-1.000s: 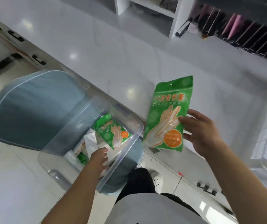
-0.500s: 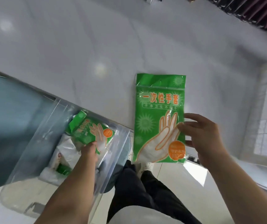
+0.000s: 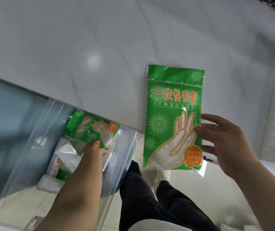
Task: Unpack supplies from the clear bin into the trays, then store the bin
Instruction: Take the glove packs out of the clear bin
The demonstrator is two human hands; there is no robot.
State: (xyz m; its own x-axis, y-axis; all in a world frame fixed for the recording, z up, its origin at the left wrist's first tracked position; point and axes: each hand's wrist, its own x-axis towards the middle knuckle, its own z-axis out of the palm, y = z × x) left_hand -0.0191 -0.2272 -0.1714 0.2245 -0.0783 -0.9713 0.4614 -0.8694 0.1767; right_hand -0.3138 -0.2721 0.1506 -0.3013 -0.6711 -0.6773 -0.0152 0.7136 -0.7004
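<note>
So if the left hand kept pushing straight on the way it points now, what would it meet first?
The left hand already reaches into the clear bin, at the green glove packet inside. Going on, it would press into that packet, then probably the bin's far wall; depth is unclear.

Head view — looking steeply down, close over the white counter (image 3: 83, 39).
</note>
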